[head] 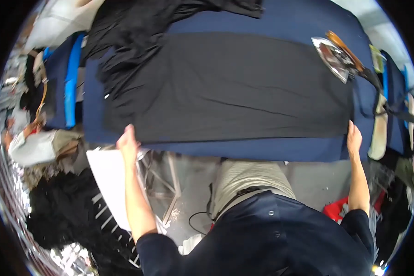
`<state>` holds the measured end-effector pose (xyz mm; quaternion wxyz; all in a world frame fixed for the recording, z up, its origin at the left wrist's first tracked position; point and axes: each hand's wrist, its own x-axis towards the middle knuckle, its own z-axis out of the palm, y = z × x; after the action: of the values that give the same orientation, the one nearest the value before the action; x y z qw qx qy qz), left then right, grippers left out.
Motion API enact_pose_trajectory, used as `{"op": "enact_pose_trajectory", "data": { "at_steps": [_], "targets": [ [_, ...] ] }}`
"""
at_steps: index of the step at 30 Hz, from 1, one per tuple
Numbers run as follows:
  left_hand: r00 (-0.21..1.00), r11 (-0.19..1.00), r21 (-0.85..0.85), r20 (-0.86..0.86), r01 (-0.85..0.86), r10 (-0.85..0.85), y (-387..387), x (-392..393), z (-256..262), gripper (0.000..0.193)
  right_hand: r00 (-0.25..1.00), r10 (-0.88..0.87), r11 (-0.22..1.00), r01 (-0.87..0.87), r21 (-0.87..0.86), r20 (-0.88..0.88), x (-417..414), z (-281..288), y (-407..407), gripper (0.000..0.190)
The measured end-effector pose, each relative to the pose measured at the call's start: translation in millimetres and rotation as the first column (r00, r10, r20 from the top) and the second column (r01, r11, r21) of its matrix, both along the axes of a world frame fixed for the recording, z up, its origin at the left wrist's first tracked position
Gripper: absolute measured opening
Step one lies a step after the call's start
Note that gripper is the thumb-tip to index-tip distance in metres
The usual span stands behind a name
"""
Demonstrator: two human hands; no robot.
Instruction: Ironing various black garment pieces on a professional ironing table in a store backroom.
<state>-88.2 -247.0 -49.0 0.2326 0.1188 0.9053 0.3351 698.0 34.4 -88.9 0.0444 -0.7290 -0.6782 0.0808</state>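
Note:
A black garment lies spread across a navy-covered ironing table. Its left part is bunched in loose folds, while a few long creases cross the flatter right part. My left hand grips the near edge of the cloth towards the left. At the near right corner, my right hand has hold of the same garment, fingertips partly hidden. An iron with a wooden handle rests at the far right, partly over the cloth, beyond my right hand.
A dark cord runs from the iron to the right. A white board and a heap of black cloth are below left. At the far left is another person. Something red lies low on the right.

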Motion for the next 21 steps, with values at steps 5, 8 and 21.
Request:
{"op": "enact_pose_trajectory", "data": {
  "at_steps": [5,8,21],
  "targets": [
    [0.552,0.839,-0.507,-0.65,0.197,-0.522,-67,-9,-39,0.049,0.932,0.216,0.974,-0.226,0.002,0.292,0,-1,3,0.04],
    [0.677,0.891,-0.422,-0.608,0.166,-0.414,-52,0,-53,0.046,0.954,0.127,0.991,-0.135,0.009,0.271,2,3,-3,0.03],
    [0.075,0.312,-0.354,-0.547,0.882,-0.834,249,316,-24,0.055,0.876,0.481,0.823,-0.468,-0.322,-0.042,-189,63,63,0.058]
  ]
}}
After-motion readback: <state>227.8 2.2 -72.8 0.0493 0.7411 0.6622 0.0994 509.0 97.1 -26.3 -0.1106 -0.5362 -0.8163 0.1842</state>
